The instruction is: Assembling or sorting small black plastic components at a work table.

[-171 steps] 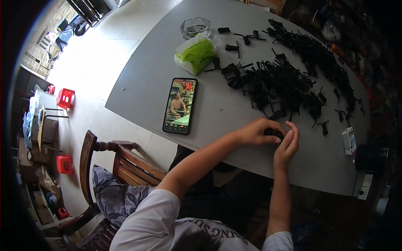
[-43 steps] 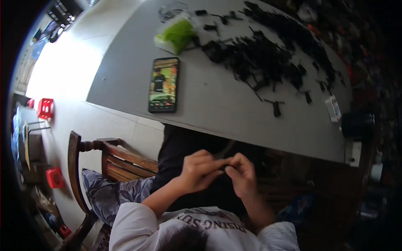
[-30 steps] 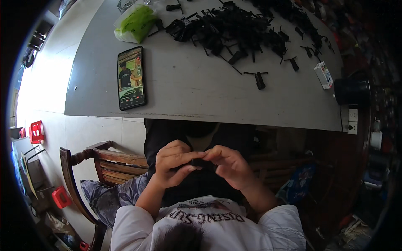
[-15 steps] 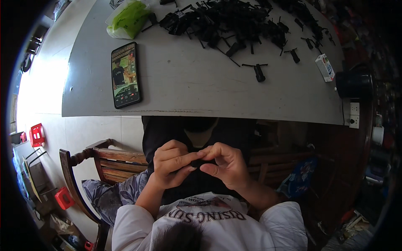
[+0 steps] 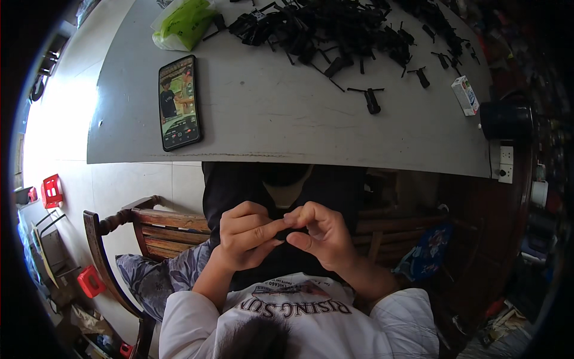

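Note:
Over my lap, my left hand [image 5: 248, 233] is closed, thumb and fingers pinching a small black part [image 5: 285, 232] that hardly stands out against my dark trousers. My right hand [image 5: 320, 234] meets it from the other side. Its curled fingertips touch my left fingertips at the part, while the right thumb stays a little apart below. The part's exact shape is hidden by the fingers. On the grey table ahead lies a large heap of black plastic parts [image 5: 323, 30] with thin arms. One loose black part [image 5: 372, 102] lies nearer the front edge.
A phone [image 5: 179, 105] with a lit screen lies on the table [image 5: 269, 131] at left, below a green plastic bag [image 5: 184, 25]. To the right are a small white box [image 5: 465, 96], a black container [image 5: 506, 119] and a socket strip [image 5: 506, 164]. A wooden bench [image 5: 170, 223] with cushions surrounds me.
The view has shifted slightly. Both hands stay together over my lap, with only small finger movements around the black part; things on the table keep their places.

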`<state>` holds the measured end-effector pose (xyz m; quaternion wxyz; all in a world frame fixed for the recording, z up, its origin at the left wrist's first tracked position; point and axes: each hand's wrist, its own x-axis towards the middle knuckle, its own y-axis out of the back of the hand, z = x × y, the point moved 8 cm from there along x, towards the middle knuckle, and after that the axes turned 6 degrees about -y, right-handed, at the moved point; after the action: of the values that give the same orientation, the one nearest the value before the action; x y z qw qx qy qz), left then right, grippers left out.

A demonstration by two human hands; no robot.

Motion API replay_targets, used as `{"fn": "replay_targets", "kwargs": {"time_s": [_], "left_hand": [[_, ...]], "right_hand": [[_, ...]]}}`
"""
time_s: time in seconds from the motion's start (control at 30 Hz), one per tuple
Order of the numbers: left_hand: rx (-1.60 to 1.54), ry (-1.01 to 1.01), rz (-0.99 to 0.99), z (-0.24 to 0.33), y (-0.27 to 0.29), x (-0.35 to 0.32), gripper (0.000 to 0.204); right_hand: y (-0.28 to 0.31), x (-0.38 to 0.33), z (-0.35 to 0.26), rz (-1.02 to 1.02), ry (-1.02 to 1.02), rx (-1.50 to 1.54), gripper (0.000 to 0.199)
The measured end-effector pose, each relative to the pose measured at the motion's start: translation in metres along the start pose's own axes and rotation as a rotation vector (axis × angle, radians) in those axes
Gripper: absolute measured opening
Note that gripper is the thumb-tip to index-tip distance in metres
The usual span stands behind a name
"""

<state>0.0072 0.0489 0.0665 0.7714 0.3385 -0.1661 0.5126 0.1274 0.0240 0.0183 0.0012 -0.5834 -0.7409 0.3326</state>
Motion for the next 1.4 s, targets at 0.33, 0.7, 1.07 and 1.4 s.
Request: {"fn": "replay_targets", "kwargs": {"time_s": [0.33,0.7,1.07,1.4], "left_hand": [[0.015,-0.003,-0.085,0.002,-0.01,-0.001,0.032],[-0.156,-0.052,-0.032,0.002,-0.004,0.002,0.031],[-0.318,-0.065,-0.293,0.008,-0.012,0.0,0.025],[-0.31,-0.016,-0.321,-0.001,-0.022,0.005,0.024]], "right_hand": [[0.009,-0.001,0.015,0.034,-0.003,0.274,0.016],[-0.009,-0.004,0.022,-0.241,-0.174,0.42,0.035],[-0.008,-0.021,0.033,-0.512,-0.342,-0.047,0.019],[0.002,-0.016,0.018,-0.437,-0.278,-0.632,0.017]]}}
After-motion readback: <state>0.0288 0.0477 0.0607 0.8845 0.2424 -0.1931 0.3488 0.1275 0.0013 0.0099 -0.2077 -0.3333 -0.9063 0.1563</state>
